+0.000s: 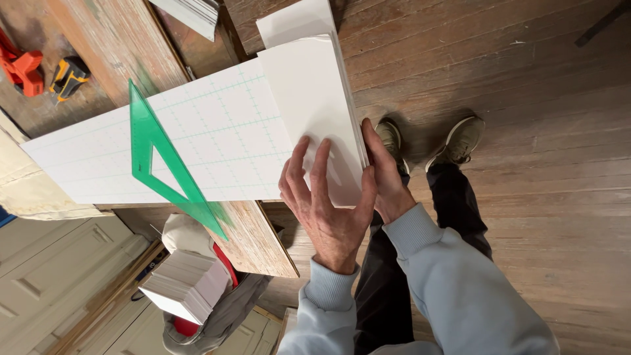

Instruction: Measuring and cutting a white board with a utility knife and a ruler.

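Observation:
A stack of white sheets (309, 85) lies across the right end of a large white board with a faint green grid (210, 131). My left hand (325, 207) rests flat on the near end of the stack, fingers spread. My right hand (386, 176) presses against the stack's right edge, with its fingers along the side of the sheets. A green see-through triangle ruler (158, 161) lies on the gridded board to the left, apart from both hands.
The board sits on a worn wooden plank table (112, 39). A red tool (23, 69) and a yellow-black tape measure (69, 75) lie at the far left. Another white sheet stack (187, 286) sits below the table. My shoes (463, 138) stand on the plank floor.

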